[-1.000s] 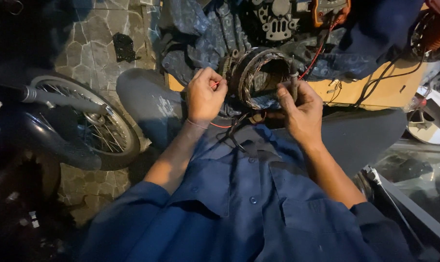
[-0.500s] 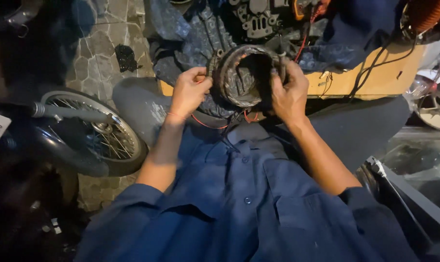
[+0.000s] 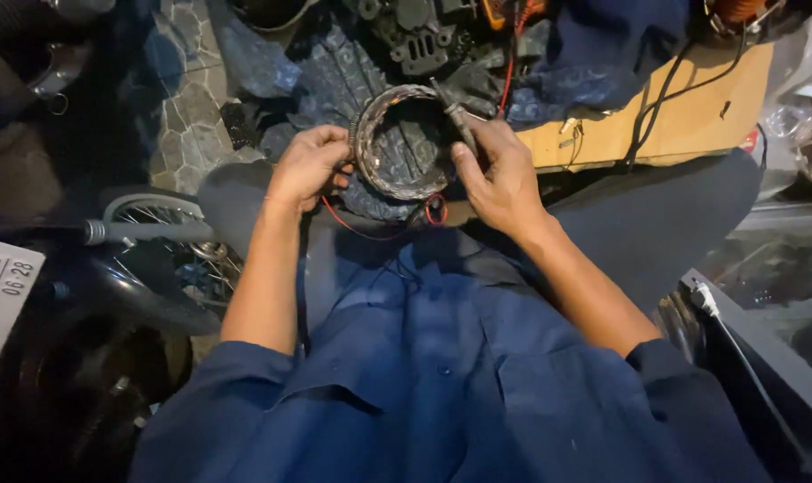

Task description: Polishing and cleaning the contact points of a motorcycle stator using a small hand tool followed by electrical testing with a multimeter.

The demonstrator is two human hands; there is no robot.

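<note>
Metal ring (image 3: 395, 143), just one, sits between both hands. Left hand (image 3: 309, 168) fingers pinch its left rim. Right hand (image 3: 502, 174) fingers grip one thin tool (image 3: 455, 112), tip touching the right rim. It looks like poking work; next, I think, a steady ring. Two red wires (image 3: 361, 231) hang below the fingers.

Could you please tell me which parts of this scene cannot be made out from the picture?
- Head view: the tip of the tool in the right hand blurs against the dark ring.
- Left hand fingertips hidden behind the ring's rim.
- Wheel partly lost in shadow.
- Parts at the top edge cut off.
</note>
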